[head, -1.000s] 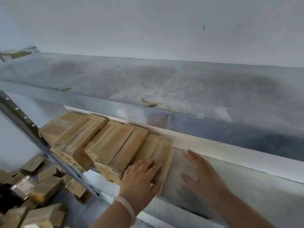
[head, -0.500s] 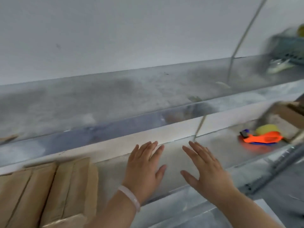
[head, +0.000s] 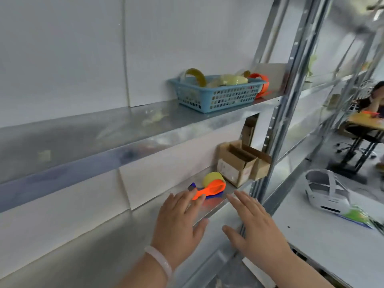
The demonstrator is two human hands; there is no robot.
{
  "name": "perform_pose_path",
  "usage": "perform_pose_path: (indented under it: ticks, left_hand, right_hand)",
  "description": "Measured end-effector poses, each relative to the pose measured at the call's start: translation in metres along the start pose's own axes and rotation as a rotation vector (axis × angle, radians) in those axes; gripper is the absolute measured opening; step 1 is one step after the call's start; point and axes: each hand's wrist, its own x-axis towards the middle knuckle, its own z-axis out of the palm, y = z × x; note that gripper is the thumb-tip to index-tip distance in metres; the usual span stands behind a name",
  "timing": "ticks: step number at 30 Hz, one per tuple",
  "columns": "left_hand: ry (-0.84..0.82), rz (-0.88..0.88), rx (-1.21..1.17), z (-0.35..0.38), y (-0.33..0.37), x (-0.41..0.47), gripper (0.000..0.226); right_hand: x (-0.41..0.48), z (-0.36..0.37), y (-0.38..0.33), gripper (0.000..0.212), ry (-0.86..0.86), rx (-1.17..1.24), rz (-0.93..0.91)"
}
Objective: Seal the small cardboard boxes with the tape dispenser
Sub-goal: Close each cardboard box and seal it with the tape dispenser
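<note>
No text, label or number can be read. The open box (head: 235, 165) beyond the right grip (head: 256, 227) bears faint print and a red mark on its side, too blurred to make out. The green packet (head: 357, 215) to that grip's right is equally illegible.

Tape dispenser (head: 209, 189) handle end hidden behind fingertips of the left hand (head: 178, 223); basket (head: 218, 98) contents blurred.

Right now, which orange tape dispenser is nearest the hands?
The tape dispenser with the yellow roll, lying on the lower shelf just beyond the left hand. The other orange dispenser stands on the upper shelf beside the blue basket.
</note>
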Motion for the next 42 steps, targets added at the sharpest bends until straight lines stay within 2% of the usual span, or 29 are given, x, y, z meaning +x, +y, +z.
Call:
perform_pose_path:
  ticks: [6, 13, 19, 24, 28, 32, 37, 40, 42]
  left_hand:
    - [-0.070, 0.015, -0.091, 0.070, 0.041, 0.065, 0.051]
    - [-0.130, 0.008, -0.099, 0.138, 0.030, 0.131, 0.049]
    - [-0.287, -0.077, -0.068, 0.188, 0.000, 0.163, 0.050]
    - [-0.396, -0.140, 0.051, 0.216, -0.023, 0.192, 0.053]
    - [-0.521, -0.220, 0.037, 0.230, -0.028, 0.201, 0.057]
    - [-0.567, -0.184, 0.028, 0.234, -0.041, 0.195, 0.042]
    - [-0.565, -0.124, 0.088, 0.219, -0.054, 0.177, 0.041]
    - [-0.554, -0.234, 0.024, 0.202, -0.061, 0.159, 0.047]
    - [-0.493, -0.369, -0.001, 0.195, -0.063, 0.147, 0.059]
  right_hand:
    - [0.025, -0.019, 0.096, 0.080, 0.025, 0.000, 0.131]
    - [0.095, -0.009, 0.153, 0.070, -0.084, 0.038, 0.219]
    - [0.180, 0.020, 0.185, 0.067, -0.090, 0.049, 0.176]
    - [0.233, 0.034, 0.202, 0.064, -0.095, 0.026, 0.117]
    - [0.255, 0.047, 0.210, 0.058, -0.206, -0.021, 0.094]
    - [0.263, 0.055, 0.215, 0.037, -0.223, -0.043, 0.011]
    - [0.262, 0.060, 0.221, 0.026, -0.190, 0.038, -0.208]
    - [0.260, 0.073, 0.227, 0.021, -0.190, 0.036, -0.443]
    - [0.263, 0.080, 0.232, 0.020, -0.170, 0.061, -0.537]
